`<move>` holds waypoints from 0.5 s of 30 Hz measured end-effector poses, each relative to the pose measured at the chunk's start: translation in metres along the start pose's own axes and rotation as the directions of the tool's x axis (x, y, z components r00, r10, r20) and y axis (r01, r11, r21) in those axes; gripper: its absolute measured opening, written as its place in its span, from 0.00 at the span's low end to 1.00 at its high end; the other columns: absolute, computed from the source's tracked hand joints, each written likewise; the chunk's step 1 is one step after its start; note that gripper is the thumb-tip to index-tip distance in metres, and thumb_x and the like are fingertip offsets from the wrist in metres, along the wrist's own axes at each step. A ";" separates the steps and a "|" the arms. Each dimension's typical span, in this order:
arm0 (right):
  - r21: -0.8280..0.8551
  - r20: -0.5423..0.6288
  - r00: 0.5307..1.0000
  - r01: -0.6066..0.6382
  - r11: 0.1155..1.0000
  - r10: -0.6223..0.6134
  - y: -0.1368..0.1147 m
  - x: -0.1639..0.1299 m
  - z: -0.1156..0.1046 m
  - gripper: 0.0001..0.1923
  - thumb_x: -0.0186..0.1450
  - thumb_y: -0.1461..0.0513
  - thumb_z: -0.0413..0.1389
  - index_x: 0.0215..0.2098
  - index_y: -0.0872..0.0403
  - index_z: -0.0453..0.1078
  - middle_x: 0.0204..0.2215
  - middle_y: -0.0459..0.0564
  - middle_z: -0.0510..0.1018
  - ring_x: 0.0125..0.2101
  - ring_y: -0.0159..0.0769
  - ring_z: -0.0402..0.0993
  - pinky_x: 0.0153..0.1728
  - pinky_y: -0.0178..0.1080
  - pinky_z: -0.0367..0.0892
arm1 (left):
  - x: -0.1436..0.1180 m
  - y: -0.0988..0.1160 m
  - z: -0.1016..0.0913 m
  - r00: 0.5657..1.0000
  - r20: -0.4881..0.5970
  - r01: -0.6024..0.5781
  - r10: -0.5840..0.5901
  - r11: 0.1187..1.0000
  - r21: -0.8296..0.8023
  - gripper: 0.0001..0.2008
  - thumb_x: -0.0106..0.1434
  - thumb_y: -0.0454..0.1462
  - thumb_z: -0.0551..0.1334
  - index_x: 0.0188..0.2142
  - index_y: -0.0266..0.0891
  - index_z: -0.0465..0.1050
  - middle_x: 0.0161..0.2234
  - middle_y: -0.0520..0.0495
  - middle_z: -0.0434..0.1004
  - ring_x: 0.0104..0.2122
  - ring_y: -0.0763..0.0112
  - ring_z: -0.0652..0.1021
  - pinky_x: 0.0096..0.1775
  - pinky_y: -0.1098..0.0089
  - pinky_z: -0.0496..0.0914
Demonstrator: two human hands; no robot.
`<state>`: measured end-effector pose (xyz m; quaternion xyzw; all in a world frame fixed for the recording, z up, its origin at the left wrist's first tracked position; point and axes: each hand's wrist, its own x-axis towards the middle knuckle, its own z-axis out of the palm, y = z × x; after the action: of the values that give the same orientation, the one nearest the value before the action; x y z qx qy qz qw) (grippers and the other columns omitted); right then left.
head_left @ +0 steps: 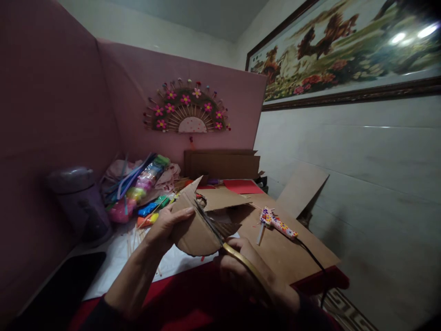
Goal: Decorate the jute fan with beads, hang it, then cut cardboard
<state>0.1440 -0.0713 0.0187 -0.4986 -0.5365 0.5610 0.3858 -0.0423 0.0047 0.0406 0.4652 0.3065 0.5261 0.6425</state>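
Note:
My left hand (168,225) grips a piece of brown cardboard (196,236) by its left side, thumb on top. The piece has a rounded lower edge and a pointed tip at the top. My right hand (244,262) is closed around the gold handles of a pair of scissors (241,259). Their dark blades lie along the right part of the cardboard, and a cut strip curls away beside them. The lower fingers of my right hand are in shadow.
A flower-patterned glue gun (279,224) with a black cord lies on the cardboard-covered table (285,257) at right. Coloured clay packs (138,193) and a purple tumbler (81,207) stand at left. A decorated fan (188,110) hangs on the pink panel.

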 end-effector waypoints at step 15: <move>-0.132 -0.081 0.955 0.272 0.953 -0.284 0.012 0.007 0.007 0.14 0.47 0.68 0.53 0.32 0.56 0.74 0.28 0.47 0.77 0.28 0.35 0.70 0.28 0.32 0.64 | 0.001 -0.005 0.001 0.999 0.003 0.052 -0.052 0.998 0.046 0.21 0.44 0.38 0.71 0.37 0.32 0.72 0.32 0.40 0.80 0.26 0.64 0.78 0.29 0.68 0.73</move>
<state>0.1367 -0.0671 0.0053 -0.4673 -0.6143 0.4427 0.4564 -0.0395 0.0049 0.0361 0.4730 0.3293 0.5008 0.6458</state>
